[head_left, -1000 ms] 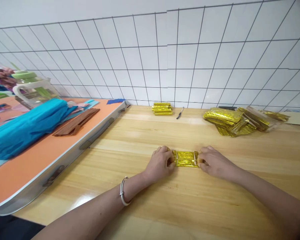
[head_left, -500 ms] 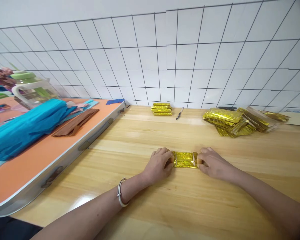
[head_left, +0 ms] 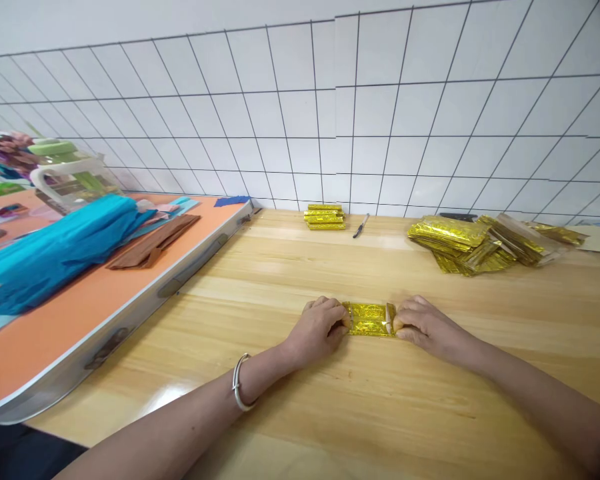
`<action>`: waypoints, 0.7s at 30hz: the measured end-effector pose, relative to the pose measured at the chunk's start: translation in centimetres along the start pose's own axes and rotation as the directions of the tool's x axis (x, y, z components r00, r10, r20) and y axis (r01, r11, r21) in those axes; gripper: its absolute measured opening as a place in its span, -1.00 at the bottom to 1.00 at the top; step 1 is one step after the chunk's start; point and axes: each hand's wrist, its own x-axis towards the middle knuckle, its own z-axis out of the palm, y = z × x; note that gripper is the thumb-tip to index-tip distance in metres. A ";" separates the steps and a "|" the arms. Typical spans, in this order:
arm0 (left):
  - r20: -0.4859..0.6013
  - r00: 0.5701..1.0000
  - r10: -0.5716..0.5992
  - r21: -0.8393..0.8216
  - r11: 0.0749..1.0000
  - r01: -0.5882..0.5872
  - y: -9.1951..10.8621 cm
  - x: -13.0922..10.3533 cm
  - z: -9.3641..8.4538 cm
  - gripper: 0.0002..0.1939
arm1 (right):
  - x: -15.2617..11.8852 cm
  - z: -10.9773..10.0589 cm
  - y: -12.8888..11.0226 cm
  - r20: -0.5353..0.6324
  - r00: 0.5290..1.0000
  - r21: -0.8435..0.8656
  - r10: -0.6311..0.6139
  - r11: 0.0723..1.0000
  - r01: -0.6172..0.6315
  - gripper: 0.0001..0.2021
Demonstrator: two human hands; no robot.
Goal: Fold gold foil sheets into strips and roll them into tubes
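A shiny gold foil packet [head_left: 369, 319] lies flat on the wooden table between my hands. My left hand [head_left: 320, 331], with a silver bangle on its wrist, pinches the packet's left end with curled fingers. At the opposite end my right hand [head_left: 425, 325] grips the edge in the same way. Pale strips show near both ends of the packet; the very edges are hidden under my fingers.
Several rolled gold foil pieces [head_left: 325, 217] sit near the wall, beside a pen [head_left: 361, 225]. A heap of flat gold foil packets [head_left: 453, 235] lies at the back right. On the left, an orange-topped table [head_left: 75, 333] holds blue folded material [head_left: 65, 240], brown material [head_left: 155, 243] and a jug [head_left: 70, 173].
Both hands keep their hold on the gold foil packet, which stays almost in place. The view has shifted very slightly.
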 end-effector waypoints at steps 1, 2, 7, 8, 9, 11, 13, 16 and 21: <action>0.001 1.000 0.000 -0.001 1.000 0.000 0.0 0.0 0.0 -0.91 | 0.0 0.0 0.0 -0.002 1.000 0.004 -0.001 1.000 0.001 -0.85; 0.004 1.000 0.000 -0.002 1.000 0.000 0.0 0.0 0.0 -0.91 | 0.0 0.0 0.0 -0.005 1.000 0.008 -0.002 1.000 0.002 -0.85; 0.012 1.000 -0.002 -0.009 1.000 0.002 -0.1 0.1 0.0 -0.91 | -0.2 -0.1 -0.1 -0.022 0.999 0.052 -0.024 0.998 0.025 -0.86; 0.014 1.000 -0.003 -0.009 1.000 0.003 -0.1 0.1 0.0 -0.91 | -0.3 -0.1 -0.1 -0.029 0.999 0.069 -0.012 0.998 0.014 -0.87; 0.017 1.000 -0.004 -0.009 1.000 0.004 -0.1 0.1 0.0 -0.91 | -0.4 -0.1 -0.1 -0.045 0.999 0.083 0.010 0.997 -0.006 -0.88; 0.023 1.000 -0.006 -0.007 1.000 0.006 -0.1 0.1 -0.1 -0.90 | -0.6 -0.1 -0.1 -0.077 0.996 0.090 0.046 0.995 -0.039 -0.89; 0.028 1.000 -0.009 -0.010 1.000 0.009 -0.1 0.2 -0.1 -0.90 | -1.0 0.0 -0.2 -0.107 0.994 0.068 0.019 0.998 -0.012 -0.91; 0.036 0.999 -0.011 -0.018 1.000 0.012 0.0 0.3 -0.2 -0.89 | -1.4 0.3 -0.4 -0.150 0.986 0.011 -0.069 0.997 0.072 -0.89; 0.044 0.999 -0.024 -0.012 1.000 0.024 0.1 0.3 -0.2 -0.90 | -1.9 0.6 -0.4 -0.189 0.973 -0.127 -0.134 0.986 0.111 -0.87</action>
